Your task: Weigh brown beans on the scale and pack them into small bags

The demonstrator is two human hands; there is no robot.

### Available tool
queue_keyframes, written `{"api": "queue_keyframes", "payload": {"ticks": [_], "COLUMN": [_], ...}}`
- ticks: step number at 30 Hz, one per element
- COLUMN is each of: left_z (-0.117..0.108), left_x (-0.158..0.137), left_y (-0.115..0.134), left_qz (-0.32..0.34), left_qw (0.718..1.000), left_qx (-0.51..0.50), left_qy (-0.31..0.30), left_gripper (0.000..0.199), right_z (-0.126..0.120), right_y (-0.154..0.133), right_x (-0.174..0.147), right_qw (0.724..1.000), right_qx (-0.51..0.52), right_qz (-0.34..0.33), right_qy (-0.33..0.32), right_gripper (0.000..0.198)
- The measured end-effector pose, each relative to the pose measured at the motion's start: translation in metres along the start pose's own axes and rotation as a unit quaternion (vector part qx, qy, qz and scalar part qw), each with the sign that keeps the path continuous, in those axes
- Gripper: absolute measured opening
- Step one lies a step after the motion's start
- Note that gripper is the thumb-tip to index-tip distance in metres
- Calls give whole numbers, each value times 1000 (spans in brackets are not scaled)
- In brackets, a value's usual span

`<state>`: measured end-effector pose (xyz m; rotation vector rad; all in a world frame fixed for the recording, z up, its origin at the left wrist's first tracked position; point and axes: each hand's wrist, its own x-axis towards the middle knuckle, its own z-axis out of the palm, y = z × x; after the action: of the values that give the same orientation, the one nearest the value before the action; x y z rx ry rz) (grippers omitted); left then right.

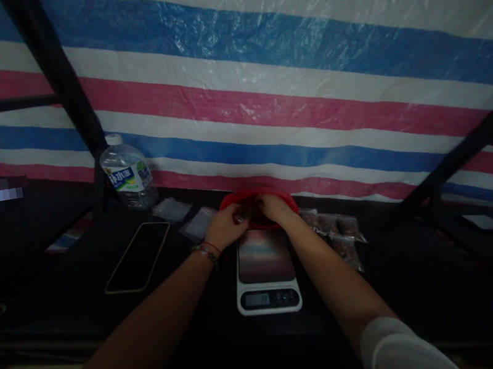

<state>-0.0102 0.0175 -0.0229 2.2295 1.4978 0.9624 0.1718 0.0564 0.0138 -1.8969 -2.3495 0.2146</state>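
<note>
Both of my hands are at the red basin (287, 198), which holds small dark-brown pieces and stands just behind the kitchen scale (266, 262). My left hand (226, 226) is closed on what looks like a small clear plastic bag (242, 212) at the basin's left side. From the right, my right hand (273, 207) reaches in with its fingers bent down among the brown pieces; its fingertips are hidden. The scale has a white body, a shiny plate with nothing on it and a lit display. Flat clear bags (199, 224) lie left of the basin.
Several filled clear bags (344, 247) lie right of the basin. A phone (139, 257) rests on the dark tabletop at left, with a large plastic bottle (128, 175) behind it. Black frame bars (68, 94) and a striped plastic sheet (232, 93) stand at the back.
</note>
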Motion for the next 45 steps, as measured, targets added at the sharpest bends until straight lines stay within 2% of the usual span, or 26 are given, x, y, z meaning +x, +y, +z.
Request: {"api": "queue_keyframes", "payload": {"ticks": [3, 7, 10, 13, 17, 19, 22, 25, 29, 33, 39, 45], "left_z": [-11, -23, -25, -23, -19, -17, -14, -13, -14, -14, -13, -15], "left_x": [-5, -11, -13, -11, -6, -5, -3, -3, -3, -5, -3, -3], "left_y": [5, 12, 12, 4, -6, -8, -6, -2, 3, 5, 3, 4], "left_qz": [78, 177, 209, 222, 188, 155, 103, 96, 153, 194, 160, 145], "left_qw": [993, 958, 943, 949, 966, 974, 983, 986, 985, 980, 983, 986], "left_qx": [-49, -97, -119, -155, -176, -163, -135, -108, -60, -35, -21, -37], "left_qy": [-70, -202, -231, -160, -31, 22, 69, 78, 60, 36, 90, 73], "left_gripper": [35, 35, 47, 59, 63, 63, 66, 69, 72, 73, 83, 63], "right_z": [-3, -9, -15, -23, -37, -43, -43, -34, -23, -26, -40, -36], "right_y": [-1, -5, -8, -12, -22, -29, -39, -46, -50, -54, -55, -49], "right_x": [-2, -6, -9, -13, -26, -33, -39, -38, -35, -38, -44, -41], "right_qw": [1000, 999, 998, 994, 975, 966, 953, 947, 956, 962, 962, 954], "right_qx": [14, 24, 42, 77, 154, 194, 227, 220, 198, 178, 151, 178], "right_qz": [-11, -19, -38, -60, -85, -129, -200, -229, -205, -202, -226, -242], "right_qy": [19, 30, 34, 57, 133, 110, 18, -49, -73, -45, 27, 21], "right_gripper": [39, 37, 35, 32, 30, 26, 21, 23, 22, 19, 14, 15]}}
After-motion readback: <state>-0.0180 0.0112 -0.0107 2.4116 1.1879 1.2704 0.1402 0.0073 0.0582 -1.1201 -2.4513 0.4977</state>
